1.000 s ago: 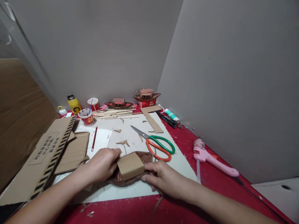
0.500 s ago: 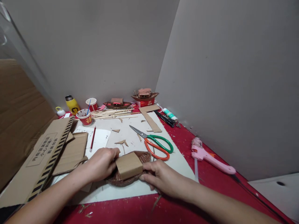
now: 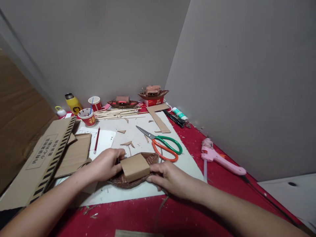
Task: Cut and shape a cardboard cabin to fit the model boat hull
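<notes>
A small brown model boat (image 3: 118, 179) lies on the white sheet in front of me, its inside ribbed. A bent piece of brown cardboard (image 3: 136, 168) arches over the middle of the hull like a cabin roof. My left hand (image 3: 108, 165) is closed at the left edge of this cardboard, its thumb and index finger on either side of the corner. At the opposite end my right hand (image 3: 170, 179) pinches the cardboard's lower right edge, close to the hull's rim. Its fingertips are partly hidden. Just beyond the boat lie scissors (image 3: 168, 149) with green and orange handles.
A pink glue gun (image 3: 219, 159) with a cord lies right. Left are a printed cardboard box flap (image 3: 46, 151) and a pencil (image 3: 97, 141). Behind stand paper cups (image 3: 87, 119), a yellow bottle (image 3: 74, 104), thin sticks (image 3: 116, 113) and two finished-looking model boats (image 3: 153, 93).
The view has tilted slightly downward, and a cardboard edge now shows at the bottom. Both hands stay at the cardboard piece, which has barely shifted on the boat.
</notes>
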The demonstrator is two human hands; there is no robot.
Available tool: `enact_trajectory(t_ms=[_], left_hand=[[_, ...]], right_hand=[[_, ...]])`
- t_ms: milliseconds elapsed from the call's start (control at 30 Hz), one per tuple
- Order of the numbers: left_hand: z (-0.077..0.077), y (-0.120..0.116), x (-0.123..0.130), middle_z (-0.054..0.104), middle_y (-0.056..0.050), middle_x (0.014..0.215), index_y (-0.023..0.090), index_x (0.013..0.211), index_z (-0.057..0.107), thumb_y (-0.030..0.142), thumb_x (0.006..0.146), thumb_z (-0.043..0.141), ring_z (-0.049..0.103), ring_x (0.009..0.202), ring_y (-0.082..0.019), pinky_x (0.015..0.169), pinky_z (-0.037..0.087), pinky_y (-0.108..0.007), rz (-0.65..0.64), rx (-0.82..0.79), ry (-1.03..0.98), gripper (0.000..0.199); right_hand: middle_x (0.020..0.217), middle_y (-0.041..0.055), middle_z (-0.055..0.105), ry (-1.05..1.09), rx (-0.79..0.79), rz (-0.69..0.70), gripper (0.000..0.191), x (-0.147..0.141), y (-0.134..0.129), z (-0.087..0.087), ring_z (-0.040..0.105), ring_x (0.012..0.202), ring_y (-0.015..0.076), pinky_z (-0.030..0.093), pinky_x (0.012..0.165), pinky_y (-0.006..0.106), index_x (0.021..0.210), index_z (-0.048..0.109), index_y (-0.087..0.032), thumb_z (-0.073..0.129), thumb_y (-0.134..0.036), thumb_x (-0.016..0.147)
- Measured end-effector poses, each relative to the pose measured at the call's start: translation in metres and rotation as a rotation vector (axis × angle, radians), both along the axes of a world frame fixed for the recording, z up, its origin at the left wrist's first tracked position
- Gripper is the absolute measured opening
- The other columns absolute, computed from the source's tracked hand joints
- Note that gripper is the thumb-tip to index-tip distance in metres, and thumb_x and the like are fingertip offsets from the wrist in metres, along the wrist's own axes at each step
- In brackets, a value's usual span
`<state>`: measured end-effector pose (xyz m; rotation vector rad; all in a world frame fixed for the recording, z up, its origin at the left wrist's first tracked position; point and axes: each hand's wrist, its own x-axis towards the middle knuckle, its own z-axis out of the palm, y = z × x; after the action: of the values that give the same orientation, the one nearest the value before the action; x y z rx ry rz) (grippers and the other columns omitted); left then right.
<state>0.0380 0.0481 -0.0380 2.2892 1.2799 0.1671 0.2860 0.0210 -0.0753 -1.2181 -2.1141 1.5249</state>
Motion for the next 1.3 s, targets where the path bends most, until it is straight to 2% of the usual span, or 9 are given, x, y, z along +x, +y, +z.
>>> enact_trajectory(t_ms=[133,300,500,700,967,1300], left_hand=[[0.000,0.001,-0.001,0.053,0.003,0.065,0.019,0.079,0.051,0.013,0.075,0.051,0.045,0.059,-0.012,0.055,0.033,-0.025,0.002,-0.047,-0.044,0.007],[-0.004,0.002,-0.002,0.065,-0.002,0.081,0.018,0.095,0.058,0.013,0.076,0.051,0.054,0.067,-0.014,0.061,0.039,-0.026,-0.005,-0.098,-0.127,0.021],[-0.009,0.006,-0.002,0.070,-0.005,0.087,0.015,0.107,0.063,0.013,0.074,0.052,0.059,0.073,-0.016,0.066,0.043,-0.027,-0.006,-0.114,-0.143,0.034],[-0.009,0.007,-0.001,0.071,-0.005,0.082,0.012,0.093,0.069,0.013,0.078,0.050,0.062,0.074,-0.017,0.064,0.044,-0.027,-0.025,-0.252,-0.177,0.024],[-0.013,0.009,-0.004,0.070,-0.003,0.076,0.013,0.090,0.067,0.014,0.081,0.052,0.060,0.068,-0.015,0.061,0.043,-0.026,-0.043,-0.243,-0.196,0.018],[-0.013,0.007,-0.002,0.070,-0.005,0.081,0.012,0.090,0.067,0.015,0.081,0.050,0.061,0.073,-0.016,0.064,0.043,-0.027,-0.035,-0.260,-0.227,0.019]], right_hand=[[0.058,-0.0022,0.052,-0.014,0.009,-0.004,0.019,0.001,0.000,-0.001,0.051,0.053,0.0117,0.040,0.050,0.019,0.086,0.068,-0.015,0.053,-0.025,0.088],[0.056,-0.0032,0.052,-0.007,0.007,-0.024,0.019,0.001,0.000,0.000,0.051,0.050,0.0104,0.038,0.048,0.019,0.072,0.061,-0.016,0.053,-0.025,0.087],[0.056,-0.0031,0.052,-0.003,-0.018,-0.027,0.020,0.000,0.000,0.002,0.051,0.050,0.0110,0.039,0.049,0.020,0.083,0.068,-0.015,0.054,-0.028,0.086],[0.058,-0.0022,0.053,-0.010,-0.017,-0.026,0.024,0.000,-0.001,0.003,0.051,0.051,0.0114,0.039,0.050,0.020,0.087,0.070,-0.014,0.053,-0.030,0.086],[0.058,-0.0019,0.052,-0.008,-0.022,-0.020,0.024,0.000,-0.001,0.002,0.050,0.052,0.0111,0.039,0.050,0.020,0.089,0.070,-0.012,0.052,-0.028,0.086],[0.059,-0.0015,0.053,-0.005,-0.017,-0.015,0.024,0.000,-0.002,0.002,0.050,0.052,0.0112,0.040,0.050,0.020,0.085,0.069,-0.013,0.052,-0.030,0.087]])
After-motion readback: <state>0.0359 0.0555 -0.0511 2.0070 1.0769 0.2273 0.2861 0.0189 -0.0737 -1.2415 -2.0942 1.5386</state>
